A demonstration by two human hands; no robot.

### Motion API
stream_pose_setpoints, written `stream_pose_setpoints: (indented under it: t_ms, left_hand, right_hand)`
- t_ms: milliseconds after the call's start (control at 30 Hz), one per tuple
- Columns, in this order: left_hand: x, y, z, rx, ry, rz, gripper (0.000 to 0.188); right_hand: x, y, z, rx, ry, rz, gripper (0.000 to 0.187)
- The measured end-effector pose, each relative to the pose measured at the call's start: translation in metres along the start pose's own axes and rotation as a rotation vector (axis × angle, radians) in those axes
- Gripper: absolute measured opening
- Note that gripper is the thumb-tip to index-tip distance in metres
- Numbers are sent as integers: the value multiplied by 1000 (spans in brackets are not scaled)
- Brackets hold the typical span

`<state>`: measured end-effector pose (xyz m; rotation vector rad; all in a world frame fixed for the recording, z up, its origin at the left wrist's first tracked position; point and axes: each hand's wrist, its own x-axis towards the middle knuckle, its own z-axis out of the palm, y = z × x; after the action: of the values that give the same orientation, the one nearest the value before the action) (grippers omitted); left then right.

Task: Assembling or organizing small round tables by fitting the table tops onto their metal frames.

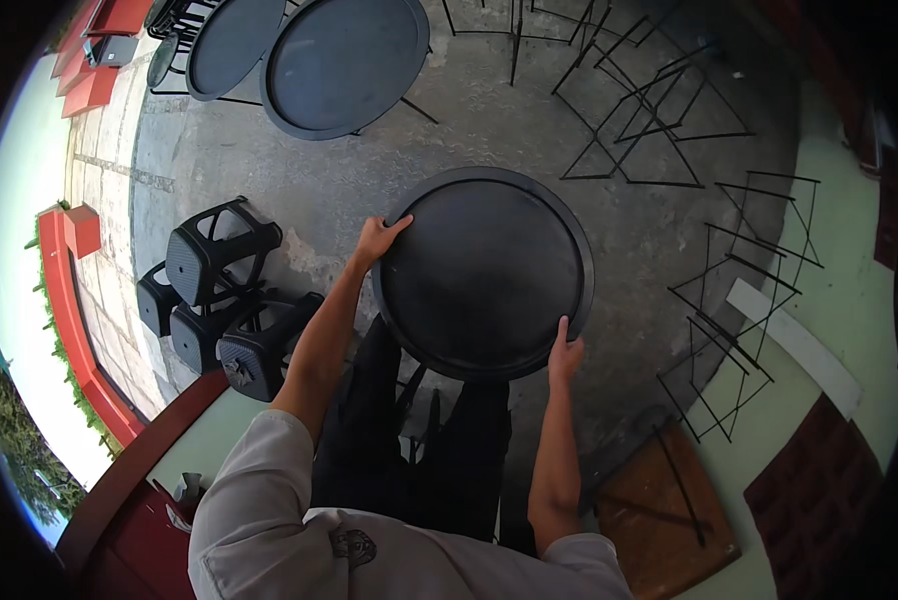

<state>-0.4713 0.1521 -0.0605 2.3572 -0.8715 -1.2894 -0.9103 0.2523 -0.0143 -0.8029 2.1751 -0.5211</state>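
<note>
A large round black tabletop (484,270) with a raised rim is held flat in front of my body. My left hand (381,238) grips its left edge, thumb lying over the rim. On the lower right edge, my right hand (566,355) has hold of the rim, its thumb on top as well. The fingers of both hands are hidden beneath the tabletop. Part of my dark trousers (369,420) shows below it.
Two round black tables (344,65) stand at the far left. Black plastic stools (209,255) are piled on the left. Several thin black folding frames (644,120) stand at the far right and along the green wall (829,290). A brown wooden board (669,510) lies near right.
</note>
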Motion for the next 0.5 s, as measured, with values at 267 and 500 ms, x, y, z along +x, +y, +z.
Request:
stream_pose_setpoints:
  t_ms: [267,500]
  left_hand:
    - [-151,-29,-126,-438,149,-93,52]
    - [-237,-64,-281,-665,401,-5,40]
  right_hand:
    - [-67,-139,-50,-236,-120,-451,69]
    - [-146,-304,2,-317,-380,-689,67]
